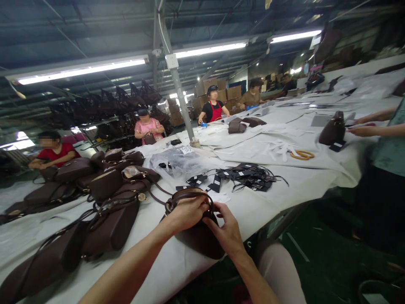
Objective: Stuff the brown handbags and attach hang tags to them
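A dark brown handbag (202, 240) stands at the near edge of the white-covered table, its curved handle raised over the opening. My left hand (190, 211) lies across the top of the bag, fingers curled at the handle's right side. At the right side of the same bag is my right hand (226, 230), thumb and fingers closed around the handle's base. What is pinched between the fingertips is too small to make out. Just beyond the bag lies a pile of black tags (249, 175) with cords.
Many brown bags (110, 223) cover the table's left side. Clear plastic (177, 162) lies by a metal post (182, 101). Orange-handled scissors (302, 155) rest at the right. A person's hands (363, 126) are near another bag (333, 128); more people sit across the table (284, 126).
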Available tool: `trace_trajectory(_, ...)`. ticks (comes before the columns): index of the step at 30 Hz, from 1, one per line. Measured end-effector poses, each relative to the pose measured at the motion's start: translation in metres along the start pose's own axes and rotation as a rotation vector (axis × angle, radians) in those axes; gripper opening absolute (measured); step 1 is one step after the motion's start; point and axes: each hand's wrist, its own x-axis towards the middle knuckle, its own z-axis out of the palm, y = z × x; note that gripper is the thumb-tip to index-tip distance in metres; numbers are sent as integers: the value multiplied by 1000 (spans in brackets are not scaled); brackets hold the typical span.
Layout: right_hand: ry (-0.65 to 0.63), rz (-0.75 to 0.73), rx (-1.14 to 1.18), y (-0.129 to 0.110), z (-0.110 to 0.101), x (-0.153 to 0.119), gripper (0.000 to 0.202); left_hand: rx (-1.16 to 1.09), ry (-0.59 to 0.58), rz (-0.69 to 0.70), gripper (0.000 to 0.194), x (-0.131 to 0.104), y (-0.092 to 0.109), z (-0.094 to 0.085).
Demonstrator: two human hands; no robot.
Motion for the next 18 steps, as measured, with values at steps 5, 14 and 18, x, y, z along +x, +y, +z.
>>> trace_trajectory(5, -41, 57, -68, -4, 4, 10, 21, 61, -98, -30, 19, 12, 4, -16)
trace_trajectory(14, -68, 34, -195, 8, -1, 11, 12, 82, -14, 32, 14, 11, -18, -12)
trace_trajectory(18, -62, 2, -214, 10, 1, 10, 10, 172, 65, -25, 15, 5, -19, -5)
